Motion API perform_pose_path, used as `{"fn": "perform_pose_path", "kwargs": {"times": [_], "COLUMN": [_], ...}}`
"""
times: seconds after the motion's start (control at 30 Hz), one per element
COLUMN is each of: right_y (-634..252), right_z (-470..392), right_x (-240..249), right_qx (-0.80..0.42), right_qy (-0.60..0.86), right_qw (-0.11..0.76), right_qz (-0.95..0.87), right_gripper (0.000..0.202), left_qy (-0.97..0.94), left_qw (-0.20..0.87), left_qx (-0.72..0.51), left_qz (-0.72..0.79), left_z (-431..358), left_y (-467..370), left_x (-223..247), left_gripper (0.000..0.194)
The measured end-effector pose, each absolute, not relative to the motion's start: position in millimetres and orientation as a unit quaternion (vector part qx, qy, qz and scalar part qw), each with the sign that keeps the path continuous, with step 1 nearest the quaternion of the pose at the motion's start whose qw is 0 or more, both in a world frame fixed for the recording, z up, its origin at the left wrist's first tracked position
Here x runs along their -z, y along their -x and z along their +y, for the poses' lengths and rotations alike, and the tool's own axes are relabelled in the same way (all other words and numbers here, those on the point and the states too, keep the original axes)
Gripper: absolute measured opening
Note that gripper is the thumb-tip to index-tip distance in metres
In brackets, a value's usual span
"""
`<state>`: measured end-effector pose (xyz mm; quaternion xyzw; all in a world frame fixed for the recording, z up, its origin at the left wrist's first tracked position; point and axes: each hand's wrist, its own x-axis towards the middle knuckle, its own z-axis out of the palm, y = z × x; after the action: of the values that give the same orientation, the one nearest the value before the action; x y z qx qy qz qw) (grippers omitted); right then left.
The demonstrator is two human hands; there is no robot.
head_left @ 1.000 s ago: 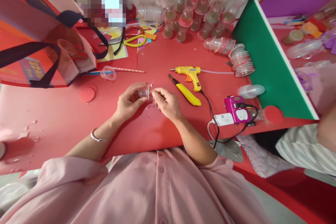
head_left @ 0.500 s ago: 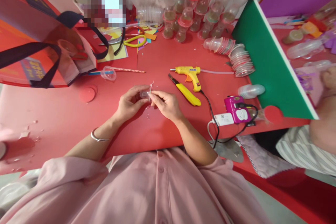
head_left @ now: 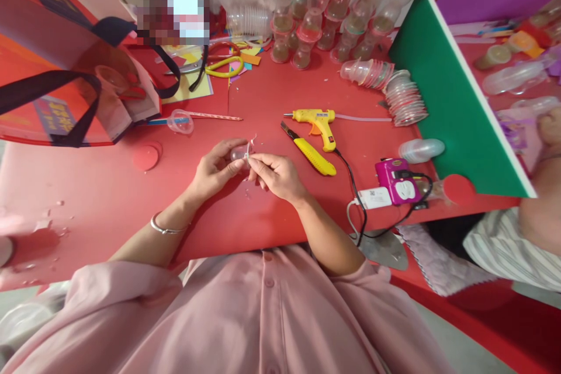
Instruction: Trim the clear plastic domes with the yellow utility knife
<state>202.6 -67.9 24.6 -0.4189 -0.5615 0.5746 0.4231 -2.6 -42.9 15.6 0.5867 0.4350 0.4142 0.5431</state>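
Note:
A small clear plastic cup (head_left: 238, 153) lies on its side between my two hands, above the red table (head_left: 210, 216). My left hand (head_left: 214, 170) holds the cup's body between thumb and fingers. At the cup's rim, my right hand (head_left: 277, 176) pinches the edge, where a thin whitish strip sticks up. To the right lie a yellow utility knife (head_left: 314, 156) and a yellow glue gun (head_left: 322, 125) with a clear glue stick in its back.
Red-capped clear containers (head_left: 309, 32) stand at the back. Nested cups (head_left: 405, 99) lie beside a green divider (head_left: 456, 99). A magenta power adapter (head_left: 394, 181) sits at right, scissors (head_left: 225, 67) at back left, a red disc (head_left: 146, 157) at left. Another person's arm (head_left: 541, 181) shows far right.
The cup has turned slightly and shows more of its body between my hands. My left thumb has moved up onto it near the rim. My right hand still pinches the edge.

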Motion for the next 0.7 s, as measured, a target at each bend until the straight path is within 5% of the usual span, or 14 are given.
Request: {"fn": "perform_pose_path", "kwargs": {"times": [0.3,0.7], "right_y": [-196.5,-190.3], "right_z": [-70.2,-70.4], "right_x": [-13.8,-10.2], "right_qx": [-0.399,-0.416], "right_qy": [0.465,0.512], "right_qw": [0.423,0.445], "right_qz": [-0.668,-0.606], "right_gripper": [0.032,0.022], "left_qy": [-0.559,-0.521], "left_qw": [0.536,0.546], "left_qx": [-0.408,-0.445], "left_qz": [0.484,0.482], "left_z": [-42.2,-44.4], "left_y": [0.5,-4.5], "left_x": [-13.2,-10.2], "left_gripper": [0.061,0.061]}}
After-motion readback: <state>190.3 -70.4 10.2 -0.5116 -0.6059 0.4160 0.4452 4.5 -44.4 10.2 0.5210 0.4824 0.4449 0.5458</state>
